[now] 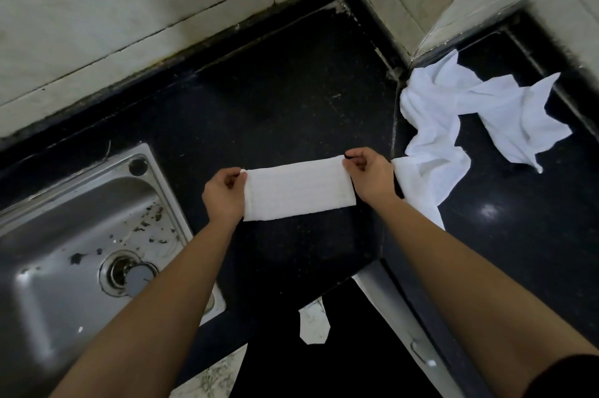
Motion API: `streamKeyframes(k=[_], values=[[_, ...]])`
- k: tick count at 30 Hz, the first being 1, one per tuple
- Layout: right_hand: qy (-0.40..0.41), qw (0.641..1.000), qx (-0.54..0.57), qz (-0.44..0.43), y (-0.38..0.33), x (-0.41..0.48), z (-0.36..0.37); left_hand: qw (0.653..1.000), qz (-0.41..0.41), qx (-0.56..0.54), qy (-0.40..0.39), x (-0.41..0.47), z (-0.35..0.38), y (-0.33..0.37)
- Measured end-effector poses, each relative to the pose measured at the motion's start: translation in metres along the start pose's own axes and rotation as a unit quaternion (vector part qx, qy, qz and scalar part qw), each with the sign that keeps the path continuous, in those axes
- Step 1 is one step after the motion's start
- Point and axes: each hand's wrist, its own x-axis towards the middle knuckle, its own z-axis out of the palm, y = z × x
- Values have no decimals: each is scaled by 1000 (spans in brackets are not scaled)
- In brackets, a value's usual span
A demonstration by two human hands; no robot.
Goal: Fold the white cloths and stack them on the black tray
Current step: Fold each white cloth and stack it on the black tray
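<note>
Mid-frame, the left hand (pixel 223 193) and right hand (pixel 369 178) each pinch an end of a folded white cloth (pixel 298 190) above the black surface (pixel 291 99).

Dim, wide-angle bowed edges, a glare spot on the black counter (pixel 489 211).

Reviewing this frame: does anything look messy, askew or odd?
Two things. The sink holds dark scraps near the drain. The unfolded white cloths lie crumpled in a heap on the counter at the right. The folded cloth pinched between left hand and right hand looks neat.
</note>
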Motion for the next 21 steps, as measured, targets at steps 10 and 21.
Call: streamKeyframes(k=[10,21], values=[[-25,885,-349,-308,3,-22,14,860,347,373,-23,-16,6,-20],[-3,937,-310,-160,14,-38,19,809,317,481,-118,-17,11,-38]])
